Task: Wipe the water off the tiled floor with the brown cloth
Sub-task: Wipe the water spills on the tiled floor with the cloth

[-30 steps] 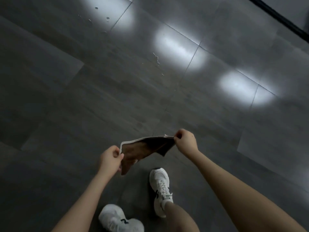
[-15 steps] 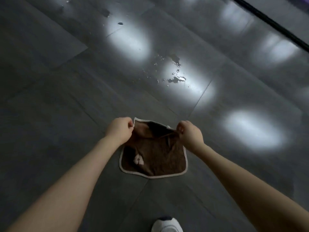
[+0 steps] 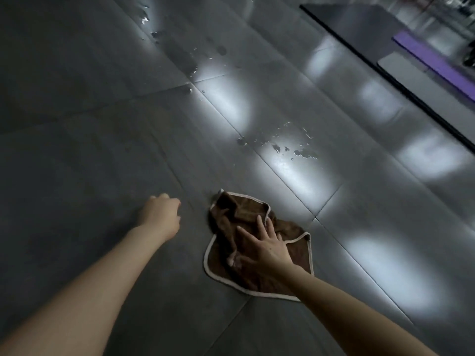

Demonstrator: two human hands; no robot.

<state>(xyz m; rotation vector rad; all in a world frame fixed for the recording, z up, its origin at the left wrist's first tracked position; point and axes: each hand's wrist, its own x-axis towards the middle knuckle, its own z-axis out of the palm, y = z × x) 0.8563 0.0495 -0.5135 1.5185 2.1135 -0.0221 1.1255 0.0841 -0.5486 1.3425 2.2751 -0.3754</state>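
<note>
The brown cloth with a pale border lies crumpled on the grey tiled floor. My right hand rests flat on top of it, fingers spread. My left hand hovers over bare tile to the left of the cloth, fingers curled, holding nothing. A patch of water drops glistens on the tiles beyond the cloth, a little to the right. More water drops lie farther away at the upper middle.
A dark mat with a black edge runs along the upper right, with a purple mat on it. Bright light reflections streak the glossy tiles.
Both hands held the cloth's top edge in the air; now the cloth is down on the floor, my left hand has let go and moved left, and my right hand lies flat on it.
</note>
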